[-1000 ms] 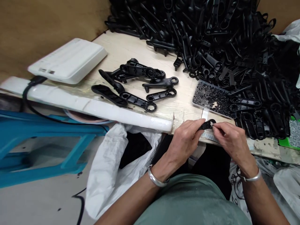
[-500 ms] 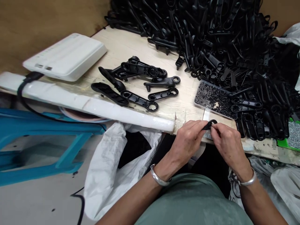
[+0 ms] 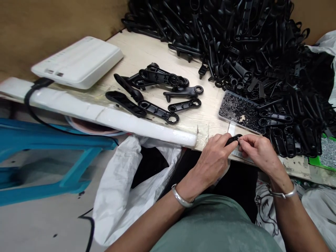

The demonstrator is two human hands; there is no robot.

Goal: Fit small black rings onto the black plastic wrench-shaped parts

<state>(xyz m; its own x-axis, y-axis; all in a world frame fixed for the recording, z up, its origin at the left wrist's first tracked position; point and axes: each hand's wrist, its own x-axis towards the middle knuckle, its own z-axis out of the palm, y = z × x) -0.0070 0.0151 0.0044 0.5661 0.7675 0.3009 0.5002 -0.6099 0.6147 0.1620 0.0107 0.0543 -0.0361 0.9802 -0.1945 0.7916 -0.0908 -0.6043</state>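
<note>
Left hand's (image 3: 214,155) fingers grip a black part (image 3: 232,139) at the table's (image 3: 207,113) near edge; right hand's (image 3: 259,150) are pinched shut at its right end.

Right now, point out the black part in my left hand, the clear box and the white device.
Black part (image 3: 233,139), head view: exposed middle.
Clear box (image 3: 239,125), head view: near rim.
White device (image 3: 81,60), head view: top face.

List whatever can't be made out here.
Head view: long black plastic part, partly hidden by the left hand.
Head view: whether the right hand pinches anything, too small.
Head view: clear rectangular plastic box, contents too tiny to identify.
Head view: green plastic tray, cut off by right edge.
</note>
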